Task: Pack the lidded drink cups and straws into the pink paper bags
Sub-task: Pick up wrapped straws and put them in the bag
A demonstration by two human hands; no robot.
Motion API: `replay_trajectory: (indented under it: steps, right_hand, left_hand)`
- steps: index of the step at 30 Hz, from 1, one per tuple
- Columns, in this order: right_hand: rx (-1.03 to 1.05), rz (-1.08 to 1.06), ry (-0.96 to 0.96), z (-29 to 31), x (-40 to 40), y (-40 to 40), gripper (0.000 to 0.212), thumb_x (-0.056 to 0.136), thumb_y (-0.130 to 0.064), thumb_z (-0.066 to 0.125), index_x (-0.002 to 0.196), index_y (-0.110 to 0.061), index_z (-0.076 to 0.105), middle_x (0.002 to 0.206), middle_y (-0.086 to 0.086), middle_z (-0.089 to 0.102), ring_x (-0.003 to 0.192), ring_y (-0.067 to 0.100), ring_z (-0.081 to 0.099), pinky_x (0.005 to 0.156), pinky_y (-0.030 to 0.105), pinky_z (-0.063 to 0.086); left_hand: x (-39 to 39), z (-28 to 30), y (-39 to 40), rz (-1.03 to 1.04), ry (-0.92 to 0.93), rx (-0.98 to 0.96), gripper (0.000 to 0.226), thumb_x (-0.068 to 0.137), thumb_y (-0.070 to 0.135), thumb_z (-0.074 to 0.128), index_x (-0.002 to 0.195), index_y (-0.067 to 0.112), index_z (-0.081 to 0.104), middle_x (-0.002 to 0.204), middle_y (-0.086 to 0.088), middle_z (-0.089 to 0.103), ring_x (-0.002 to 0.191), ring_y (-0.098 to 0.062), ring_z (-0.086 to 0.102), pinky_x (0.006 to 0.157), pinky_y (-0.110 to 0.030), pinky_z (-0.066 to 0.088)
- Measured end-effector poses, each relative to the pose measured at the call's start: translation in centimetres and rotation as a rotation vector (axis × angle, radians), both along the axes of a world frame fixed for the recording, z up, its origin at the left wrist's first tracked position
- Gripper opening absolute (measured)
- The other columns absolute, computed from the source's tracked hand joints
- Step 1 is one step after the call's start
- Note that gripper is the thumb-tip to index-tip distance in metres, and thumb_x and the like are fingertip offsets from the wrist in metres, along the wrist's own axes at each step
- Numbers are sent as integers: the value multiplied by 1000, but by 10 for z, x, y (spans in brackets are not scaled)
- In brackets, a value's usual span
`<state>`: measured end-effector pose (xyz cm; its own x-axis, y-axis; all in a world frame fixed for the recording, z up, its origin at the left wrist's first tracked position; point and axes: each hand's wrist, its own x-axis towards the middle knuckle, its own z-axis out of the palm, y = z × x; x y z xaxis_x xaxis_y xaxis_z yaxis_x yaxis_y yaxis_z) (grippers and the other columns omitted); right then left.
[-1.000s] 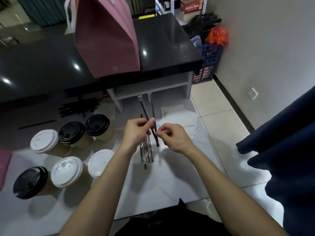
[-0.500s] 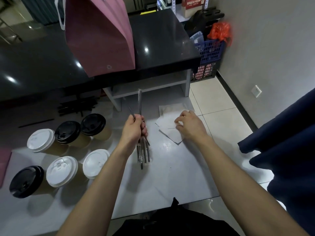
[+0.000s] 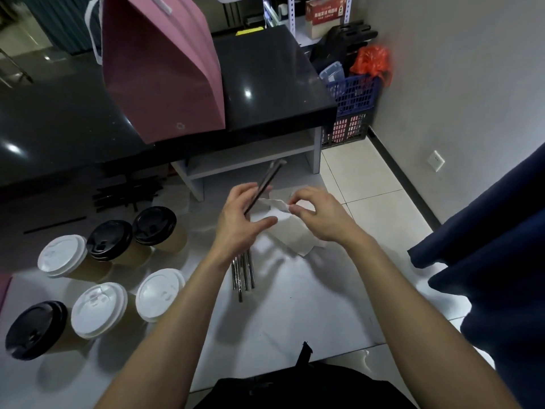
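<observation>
Left hand (image 3: 239,222) grips wrapped straws (image 3: 267,180) and right hand (image 3: 317,216) pinches a napkin (image 3: 290,231), both right of six cups (image 3: 160,228), below the bag (image 3: 160,69); straws look light, stiff, slick—hold mid-length.

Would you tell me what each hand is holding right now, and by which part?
The left hand holds wrapped straws near their middle; the right hand pinches a white napkin by its upper edge.
</observation>
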<state>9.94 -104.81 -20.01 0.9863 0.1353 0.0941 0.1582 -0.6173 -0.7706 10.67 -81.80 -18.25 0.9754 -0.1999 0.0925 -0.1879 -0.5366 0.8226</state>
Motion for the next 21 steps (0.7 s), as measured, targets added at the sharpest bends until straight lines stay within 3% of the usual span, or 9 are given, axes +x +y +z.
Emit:
replay_trajectory:
  steps: [2,4,6,8,10,12,17,21]
  right_hand:
    - [114,-59,22,1,-2,1,16,108,-31,63,111,-24,77,119,-8,73,115,13,61,100,29,45]
    - [156,-190,-36,-4,-6,1,23,111,-26,57,117,-20,78,118,-5,75,111,14,64,98,29,48]
    - [43,-271,-111,-18,-9,-2,18,106,-26,65,115,-16,78,110,-1,76,107,20,65,98,38,51]
    - [-185,-204,-64,-35,-15,0,27,95,-41,77,111,-19,79,107,-2,73,109,22,60,102,43,48]
    - [-395,-106,20,-50,-20,10,40,86,-58,78,108,-25,80,110,-4,69,113,21,55,104,42,44]
    - [-492,-50,23,-60,-23,22,38,86,-58,74,106,-26,80,110,-5,67,112,22,53,101,40,43]
    - [-514,-31,-28,-67,-25,30,23,97,-39,67,104,-24,82,107,-2,69,107,24,53,93,38,43]
    - [-482,-38,-27,-65,-26,30,24,101,-36,63,105,-23,83,106,-1,69,108,24,53,95,38,42]
  left_hand:
    - [5,-1,-3,38,-45,-20,30,85,22,94,106,37,80,125,19,69,101,11,65,84,-16,51]
    - [9,-3,1,124,-50,-26,27,88,25,91,91,46,76,100,24,74,77,8,63,69,-22,48]
    - [11,-4,11,197,-26,-11,22,89,32,89,86,47,74,74,31,66,65,5,57,61,-19,45]
    - [11,-4,20,244,-25,-2,17,90,36,88,85,42,73,61,32,59,57,5,53,52,-10,38]
    - [11,-3,27,282,-41,0,15,90,35,87,83,38,73,58,31,57,54,6,52,48,-9,36]
    - [11,-1,30,318,-43,3,16,91,34,86,82,36,73,59,31,59,55,6,53,49,-9,36]
    - [10,-2,34,338,-3,-12,15,90,33,86,81,35,74,63,27,62,57,-1,51,59,-26,44]
    - [7,-1,37,328,7,5,11,90,38,85,87,32,76,67,26,64,58,0,52,56,-20,44]
